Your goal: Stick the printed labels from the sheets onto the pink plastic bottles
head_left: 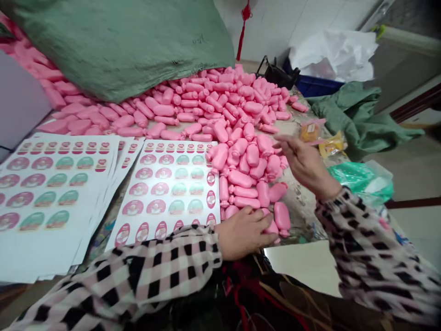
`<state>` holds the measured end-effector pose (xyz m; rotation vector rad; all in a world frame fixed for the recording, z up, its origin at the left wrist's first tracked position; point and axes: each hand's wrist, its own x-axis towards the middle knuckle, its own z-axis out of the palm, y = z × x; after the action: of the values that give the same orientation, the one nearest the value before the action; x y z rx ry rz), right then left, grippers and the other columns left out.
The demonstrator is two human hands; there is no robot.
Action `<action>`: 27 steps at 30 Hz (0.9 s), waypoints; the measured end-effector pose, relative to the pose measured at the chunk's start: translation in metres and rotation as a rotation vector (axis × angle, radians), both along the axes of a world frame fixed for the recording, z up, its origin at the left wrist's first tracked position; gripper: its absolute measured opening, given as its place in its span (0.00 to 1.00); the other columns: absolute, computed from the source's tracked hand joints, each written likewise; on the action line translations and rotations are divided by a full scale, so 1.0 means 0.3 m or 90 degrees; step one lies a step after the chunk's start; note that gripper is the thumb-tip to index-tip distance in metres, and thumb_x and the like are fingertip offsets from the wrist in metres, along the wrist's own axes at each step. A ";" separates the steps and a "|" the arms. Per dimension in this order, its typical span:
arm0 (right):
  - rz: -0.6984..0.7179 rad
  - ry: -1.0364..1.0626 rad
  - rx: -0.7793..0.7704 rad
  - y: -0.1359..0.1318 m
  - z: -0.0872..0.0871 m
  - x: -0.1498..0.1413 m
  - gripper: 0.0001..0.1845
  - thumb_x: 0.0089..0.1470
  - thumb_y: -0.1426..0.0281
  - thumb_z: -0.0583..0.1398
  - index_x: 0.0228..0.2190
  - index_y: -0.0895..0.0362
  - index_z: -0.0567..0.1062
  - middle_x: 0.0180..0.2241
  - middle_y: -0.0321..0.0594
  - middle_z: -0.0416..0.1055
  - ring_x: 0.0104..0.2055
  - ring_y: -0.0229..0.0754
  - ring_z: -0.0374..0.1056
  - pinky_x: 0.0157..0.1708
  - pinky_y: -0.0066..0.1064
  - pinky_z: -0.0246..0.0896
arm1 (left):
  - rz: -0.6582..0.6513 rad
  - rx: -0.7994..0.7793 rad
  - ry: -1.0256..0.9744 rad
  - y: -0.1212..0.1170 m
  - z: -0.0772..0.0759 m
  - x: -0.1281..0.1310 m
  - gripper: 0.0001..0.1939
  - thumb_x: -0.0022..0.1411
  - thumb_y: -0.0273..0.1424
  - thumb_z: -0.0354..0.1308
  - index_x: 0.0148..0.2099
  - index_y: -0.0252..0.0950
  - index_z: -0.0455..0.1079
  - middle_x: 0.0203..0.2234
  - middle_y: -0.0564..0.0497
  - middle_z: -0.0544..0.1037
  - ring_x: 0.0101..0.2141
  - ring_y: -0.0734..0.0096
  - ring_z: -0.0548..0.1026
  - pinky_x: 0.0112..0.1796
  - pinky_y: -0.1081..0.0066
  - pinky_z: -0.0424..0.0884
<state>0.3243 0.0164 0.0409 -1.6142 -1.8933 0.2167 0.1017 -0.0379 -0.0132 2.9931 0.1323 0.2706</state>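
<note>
A pile of small pink plastic bottles (246, 191) spreads over the near part of the table. My left hand (244, 232) lies across the front bottles with its fingers apart, touching them and gripping none that I can see. One pink bottle (282, 217) rests just right of its fingertips. At the right side of the pile, my right hand (305, 165) is held with fingers stretched out beside the bottles. Whether its fingertips touch a bottle I cannot tell. Left of the pile lies a sheet of oval and round stickers (168, 184), some pink, some green.
More sticker sheets (51, 193) are stacked at the left. Behind, a green cloth sack (138, 41) slopes over a large heap of pink bottles (220, 101). Small yellow packets (332, 145) and a green plastic bag (361, 179) sit at the right, near a blue crate (315, 86).
</note>
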 end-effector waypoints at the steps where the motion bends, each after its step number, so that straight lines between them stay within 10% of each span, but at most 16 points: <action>1: -0.020 -0.002 0.016 -0.070 -0.029 -0.011 0.19 0.62 0.64 0.47 0.50 0.53 0.68 0.42 0.43 0.72 0.43 0.46 0.69 0.45 0.41 0.64 | 0.003 0.016 0.000 -0.005 -0.017 0.009 0.19 0.66 0.35 0.45 0.58 0.47 0.60 0.55 0.46 0.64 0.49 0.60 0.63 0.43 0.61 0.60; 6: -0.085 -0.129 0.039 -0.358 -0.270 -0.069 0.21 0.56 0.70 0.51 0.52 0.46 0.66 0.48 0.47 0.63 0.49 0.53 0.61 0.47 0.49 0.60 | 0.017 0.055 0.006 0.029 -0.021 0.003 0.17 0.67 0.30 0.42 0.55 0.45 0.62 0.50 0.45 0.68 0.44 0.63 0.66 0.40 0.62 0.60; 10: -0.144 -0.195 0.019 -0.365 -0.368 -0.083 0.22 0.54 0.73 0.51 0.51 0.51 0.68 0.44 0.49 0.62 0.45 0.52 0.59 0.43 0.48 0.59 | 0.060 0.078 0.025 0.047 0.006 -0.002 0.16 0.66 0.28 0.41 0.53 0.39 0.63 0.46 0.43 0.70 0.44 0.61 0.66 0.40 0.61 0.60; 18: -0.171 -0.274 0.132 -0.247 -0.299 -0.094 0.19 0.55 0.75 0.51 0.48 0.57 0.70 0.45 0.50 0.62 0.45 0.49 0.57 0.43 0.41 0.56 | 0.233 0.039 0.031 -0.021 0.064 -0.066 0.18 0.66 0.36 0.45 0.54 0.37 0.62 0.42 0.45 0.71 0.42 0.59 0.66 0.39 0.61 0.62; 23: -0.001 -0.270 0.114 -0.364 -0.248 -0.245 0.19 0.56 0.76 0.50 0.48 0.57 0.69 0.31 0.43 0.66 0.34 0.43 0.59 0.34 0.33 0.53 | 0.593 -0.078 0.064 0.068 0.073 -0.088 0.16 0.64 0.38 0.44 0.47 0.36 0.66 0.39 0.44 0.72 0.40 0.58 0.70 0.38 0.63 0.65; 27: 0.127 -0.323 -0.004 -0.417 -0.238 -0.363 0.19 0.58 0.64 0.52 0.49 0.54 0.68 0.32 0.41 0.66 0.32 0.43 0.58 0.32 0.34 0.49 | 0.697 -0.125 0.086 0.168 0.056 -0.064 0.20 0.59 0.42 0.49 0.45 0.32 0.67 0.39 0.40 0.74 0.41 0.53 0.72 0.38 0.61 0.67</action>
<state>0.2155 -0.1088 -0.0304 -1.5865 -2.4390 -0.1196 0.0825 0.0125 0.0037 2.4185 1.6723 0.1266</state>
